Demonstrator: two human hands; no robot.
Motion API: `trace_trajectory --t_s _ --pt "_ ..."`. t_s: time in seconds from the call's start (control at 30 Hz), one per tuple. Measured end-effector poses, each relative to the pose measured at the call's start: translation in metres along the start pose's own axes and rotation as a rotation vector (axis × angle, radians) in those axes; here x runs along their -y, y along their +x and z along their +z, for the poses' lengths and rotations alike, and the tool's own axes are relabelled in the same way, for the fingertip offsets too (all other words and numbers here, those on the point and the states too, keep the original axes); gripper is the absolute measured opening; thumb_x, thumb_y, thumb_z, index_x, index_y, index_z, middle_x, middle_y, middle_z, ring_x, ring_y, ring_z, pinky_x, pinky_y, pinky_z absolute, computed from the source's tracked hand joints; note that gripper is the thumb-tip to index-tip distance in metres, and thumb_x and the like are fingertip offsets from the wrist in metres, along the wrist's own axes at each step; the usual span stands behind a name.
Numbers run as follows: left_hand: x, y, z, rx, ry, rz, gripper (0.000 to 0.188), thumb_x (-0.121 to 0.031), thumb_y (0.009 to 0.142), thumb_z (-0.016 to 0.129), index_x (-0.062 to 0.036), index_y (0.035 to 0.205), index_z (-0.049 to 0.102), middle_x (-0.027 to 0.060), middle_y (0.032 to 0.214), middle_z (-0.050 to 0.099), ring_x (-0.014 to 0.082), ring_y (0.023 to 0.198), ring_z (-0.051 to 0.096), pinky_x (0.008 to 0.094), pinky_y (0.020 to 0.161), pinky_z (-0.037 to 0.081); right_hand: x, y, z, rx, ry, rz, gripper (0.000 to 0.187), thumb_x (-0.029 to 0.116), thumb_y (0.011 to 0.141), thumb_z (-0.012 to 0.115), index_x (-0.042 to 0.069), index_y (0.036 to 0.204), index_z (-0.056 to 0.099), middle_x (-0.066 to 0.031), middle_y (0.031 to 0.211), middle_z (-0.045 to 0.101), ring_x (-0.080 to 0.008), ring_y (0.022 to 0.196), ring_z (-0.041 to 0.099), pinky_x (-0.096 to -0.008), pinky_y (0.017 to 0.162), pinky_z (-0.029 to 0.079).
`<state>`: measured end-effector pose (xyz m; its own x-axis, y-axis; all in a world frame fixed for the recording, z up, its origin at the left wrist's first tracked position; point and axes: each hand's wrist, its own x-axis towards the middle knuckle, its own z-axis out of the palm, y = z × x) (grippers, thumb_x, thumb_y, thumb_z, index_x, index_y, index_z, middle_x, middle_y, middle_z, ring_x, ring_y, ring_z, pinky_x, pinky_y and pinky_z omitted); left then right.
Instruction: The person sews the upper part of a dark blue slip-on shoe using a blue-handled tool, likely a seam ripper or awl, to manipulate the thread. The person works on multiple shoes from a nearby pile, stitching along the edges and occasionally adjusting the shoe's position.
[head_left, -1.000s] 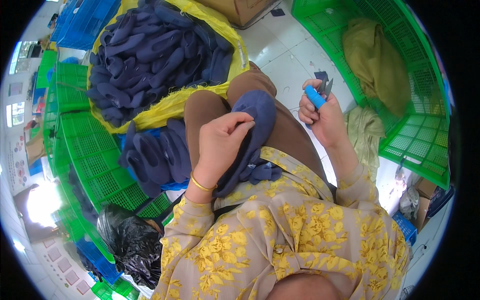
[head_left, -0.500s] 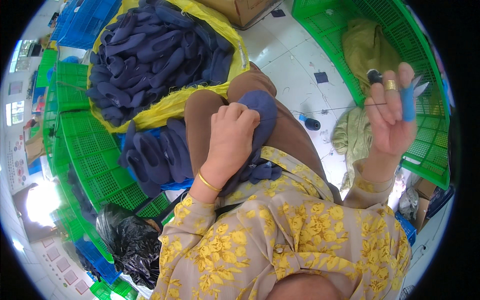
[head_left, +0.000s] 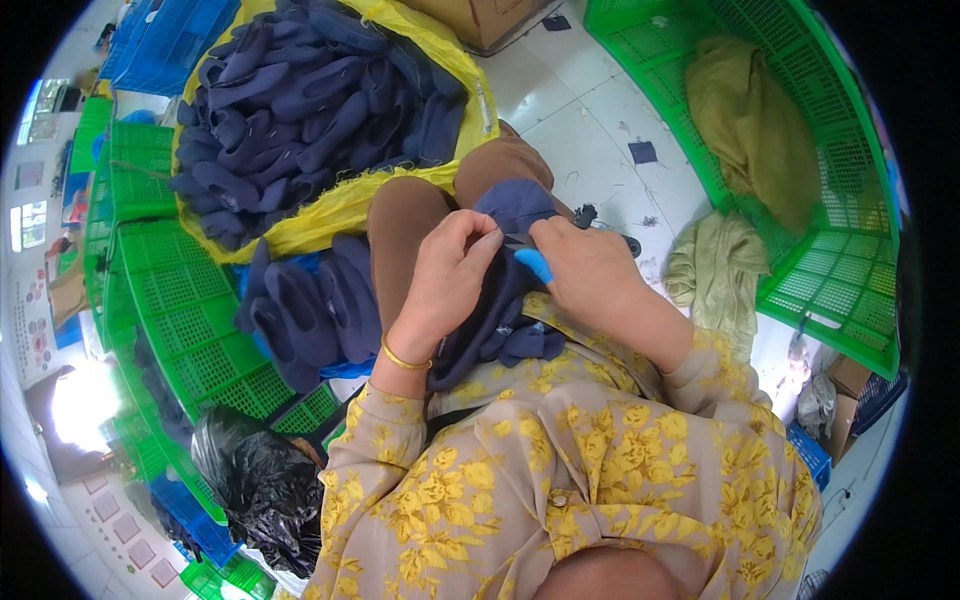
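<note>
A navy fabric shoe (head_left: pixel 514 203) lies across my lap, its toe pointing away from me. My left hand (head_left: pixel 446 275) is closed in a pinch at the shoe's near opening; what sits between its fingertips is too small to make out. Opposite it, my right hand (head_left: pixel 590 270), with blue tape round one finger, grips small scissors (head_left: pixel 517 241). Their pointed blades reach toward the left fingertips, and part of a black handle shows beyond the knuckles. More crumpled navy fabric (head_left: pixel 522 343) rests against my waist.
A yellow-edged sack (head_left: pixel 350 190) full of navy shoes stands ahead on the left, with further shoes (head_left: pixel 305 315) beside my leg. Green crates (head_left: pixel 190 300) flank the left side; another green crate (head_left: pixel 850 310) on the right holds olive cloth (head_left: pixel 750 120). Dark scraps (head_left: pixel 642 152) lie on the tiles.
My right hand has come from far out on the right, where a dark thread was stretched toward it, in to the shoe. The scissors' blades now point at my left hand, whose grip has shifted to a fingertip pinch.
</note>
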<state>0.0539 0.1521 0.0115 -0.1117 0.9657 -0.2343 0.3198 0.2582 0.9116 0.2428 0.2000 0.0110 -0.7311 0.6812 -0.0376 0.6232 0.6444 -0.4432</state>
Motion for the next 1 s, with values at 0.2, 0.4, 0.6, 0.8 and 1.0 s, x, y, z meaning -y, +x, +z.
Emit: trace_trajectory --t_s 0.2,0.4,0.6,0.8,1.0 --pt "0.0 0.0 0.003 -0.006 -0.015 0.004 0.011 -0.009 0.09 0.062 0.0009 0.09 0.059 0.0077 0.081 0.058 0.0153 0.073 0.054 0.0284 0.069 0.046 0.004 0.004 0.004 -0.021 -0.127 -0.028 0.017 0.01 0.078 0.062 0.006 0.092 0.053 -0.011 0.082 0.061 -0.0282 0.07 0.066 -0.037 0.06 0.052" --pt "0.007 -0.006 -0.005 -0.14 0.046 0.055 0.016 -0.011 0.087 0.067 -0.0004 0.094 0.059 0.0086 0.084 0.06 0.0199 0.076 0.057 0.0303 0.073 0.048 -0.009 0.004 0.008 -0.068 0.189 0.109 0.016 0.018 0.089 0.056 0.004 0.096 0.055 -0.0123 0.082 0.064 -0.0318 0.075 0.066 -0.0406 0.067 0.051" --pt "0.017 -0.04 -0.033 -0.105 0.663 0.18 0.02 -0.011 0.084 0.064 0.0022 0.099 0.064 0.0157 0.088 0.067 0.0296 0.081 0.066 0.037 0.075 0.051 -0.05 -0.012 -0.001 -0.117 0.897 0.496 0.027 0.026 0.099 0.045 0.003 0.091 0.057 -0.004 0.073 0.055 -0.0129 0.068 0.05 -0.0291 0.064 0.041" --pt "0.033 -0.063 -0.162 -0.877 0.064 -0.134 0.015 -0.008 0.091 0.054 0.0 0.092 0.067 0.0074 0.083 0.067 0.0174 0.075 0.063 0.0318 0.068 0.052 -0.058 -0.028 -0.002 -0.13 1.116 0.653 0.028 0.031 0.103 0.043 0.011 0.09 0.057 0.0082 0.065 0.041 -0.0003 0.05 0.032 -0.0182 0.044 0.024" --pt "0.088 -0.137 -0.276 -1.513 -1.088 0.242 0.031 -0.024 0.098 0.053 0.0062 0.103 0.059 0.0131 0.088 0.063 0.025 0.084 0.063 0.0421 0.085 0.056 -0.055 -0.023 -0.005 -0.194 1.313 0.663 0.022 0.029 0.102 0.047 0.01 0.094 0.056 0.0078 0.067 0.041 0.0002 0.05 0.03 -0.0183 0.043 0.021"
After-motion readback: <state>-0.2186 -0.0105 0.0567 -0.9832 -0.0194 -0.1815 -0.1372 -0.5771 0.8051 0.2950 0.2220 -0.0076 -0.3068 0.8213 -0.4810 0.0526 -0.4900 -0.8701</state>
